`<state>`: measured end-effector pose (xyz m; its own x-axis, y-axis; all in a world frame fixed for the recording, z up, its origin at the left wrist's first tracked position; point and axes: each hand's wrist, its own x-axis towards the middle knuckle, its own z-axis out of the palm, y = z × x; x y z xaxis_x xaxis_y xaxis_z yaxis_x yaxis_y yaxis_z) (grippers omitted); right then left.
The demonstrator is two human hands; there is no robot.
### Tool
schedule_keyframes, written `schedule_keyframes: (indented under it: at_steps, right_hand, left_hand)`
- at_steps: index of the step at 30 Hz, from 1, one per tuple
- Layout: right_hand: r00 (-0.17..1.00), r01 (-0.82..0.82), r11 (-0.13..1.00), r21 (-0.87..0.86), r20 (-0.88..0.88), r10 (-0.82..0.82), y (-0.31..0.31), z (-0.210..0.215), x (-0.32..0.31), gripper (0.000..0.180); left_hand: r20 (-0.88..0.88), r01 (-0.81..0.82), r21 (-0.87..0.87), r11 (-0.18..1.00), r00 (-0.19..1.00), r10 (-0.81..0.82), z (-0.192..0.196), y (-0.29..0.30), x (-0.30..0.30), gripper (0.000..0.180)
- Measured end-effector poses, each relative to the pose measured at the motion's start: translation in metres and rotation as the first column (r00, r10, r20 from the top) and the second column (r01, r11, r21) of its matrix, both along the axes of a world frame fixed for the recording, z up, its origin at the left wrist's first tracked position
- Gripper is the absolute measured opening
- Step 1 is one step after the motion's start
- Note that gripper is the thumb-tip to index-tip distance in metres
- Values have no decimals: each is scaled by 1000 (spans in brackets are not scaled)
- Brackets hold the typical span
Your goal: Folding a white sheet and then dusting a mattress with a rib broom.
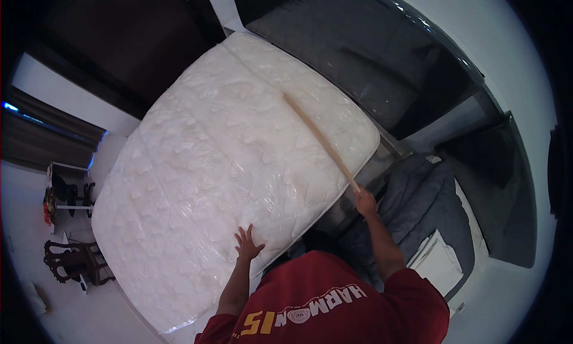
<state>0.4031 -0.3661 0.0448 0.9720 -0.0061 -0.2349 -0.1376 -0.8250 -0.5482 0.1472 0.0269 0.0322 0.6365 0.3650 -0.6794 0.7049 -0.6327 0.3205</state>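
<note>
A white quilted mattress point(191, 165) under clear, wrinkled plastic fills the middle of the head view. My right hand point(365, 202) is closed around the near end of a long, thin wooden stick point(325, 142). The stick slants forward and left over the mattress's right side, its far end blurred; whether it touches the plastic I cannot tell. With fingers spread, my left hand point(248, 245) is at the mattress's near part, holding nothing. Contact between that palm and the plastic cannot be made out.
A dark, plastic-covered headboard panel point(352, 51) stands along the far right side. Grey bedding point(412, 194) and folded white cloth point(436, 260) lie at my right. A carved wooden chair point(77, 260) and brown curtain point(48, 129) are at the left.
</note>
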Motion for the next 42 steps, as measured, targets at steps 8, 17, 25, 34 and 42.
schedule_keyframes:
  at_steps: [8, 17, 25, 34, 42]
  right_hand:
    - [969, -234, 960, 153, 114, 218, 59, 10, -85, 34]
    - [916, 293, 754, 588, -400, -44, 126, -15, -193, 51]
    - [837, 439, 516, 735, -125, -533, 120, 6, -202, 73]
    - [745, 660, 577, 482, -523, -415, 183, -64, -256, 72]
    - [666, 745, 399, 535, -556, -497, 147, -79, -240, 44]
  left_hand:
    - [-44, 104, -87, 991, 993, -108, -10, -1, 13, 109]
    - [287, 570, 79, 818, 773, -567, -41, 66, -41, 94]
    - [55, 663, 107, 741, 740, -670, -22, 97, -43, 82]
    - [281, 752, 92, 652, 609, -742, -11, 50, 1, 89]
    - [119, 810, 124, 573, 562, -819, -37, 42, -2, 94]
